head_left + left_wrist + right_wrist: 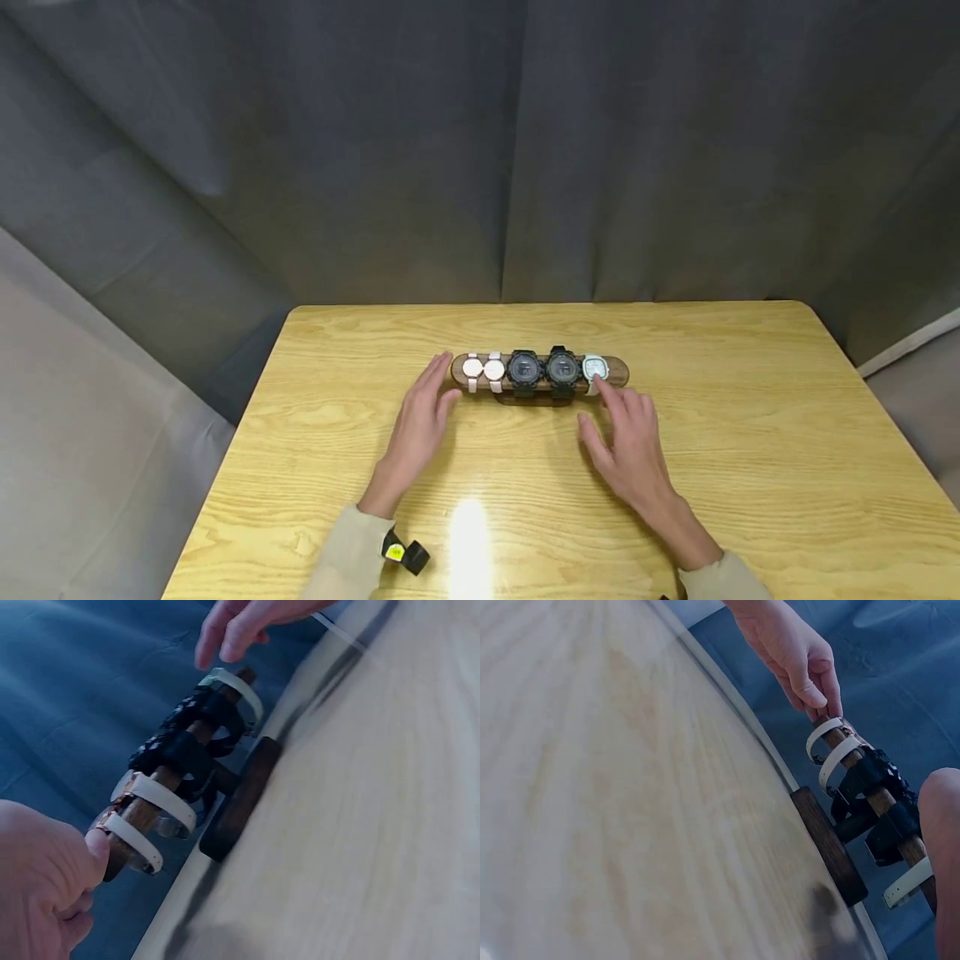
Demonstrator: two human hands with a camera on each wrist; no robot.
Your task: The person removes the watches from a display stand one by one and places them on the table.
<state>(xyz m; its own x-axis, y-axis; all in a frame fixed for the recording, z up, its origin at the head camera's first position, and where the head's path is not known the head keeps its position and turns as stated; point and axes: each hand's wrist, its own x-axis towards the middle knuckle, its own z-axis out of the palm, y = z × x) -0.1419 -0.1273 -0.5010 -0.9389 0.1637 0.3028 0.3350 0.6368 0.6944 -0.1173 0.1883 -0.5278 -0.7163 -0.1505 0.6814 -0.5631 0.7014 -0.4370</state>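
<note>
A dark wooden watch stand (617,372) carries a row of watches on its bar. From the left come two small watches with pale straps, a rose-gold watch (472,367) and its neighbour (494,370). Beside them sit two chunky black watches (524,368), then a mint-green watch (596,367) near the right end. My left hand (417,417) is at the bar's left end, fingers extended and fingertips right at the wood. With its index fingertip, my right hand (632,446) reaches the mint watch's face, thumb spread away. The stand's base (244,799) rests on the table.
The light wood-grain table (750,467) spreads around the stand, its back edge just beyond it. Grey curtains (405,167) hang behind the table and at the sides. A black wrist device (405,552) sits at the left sleeve.
</note>
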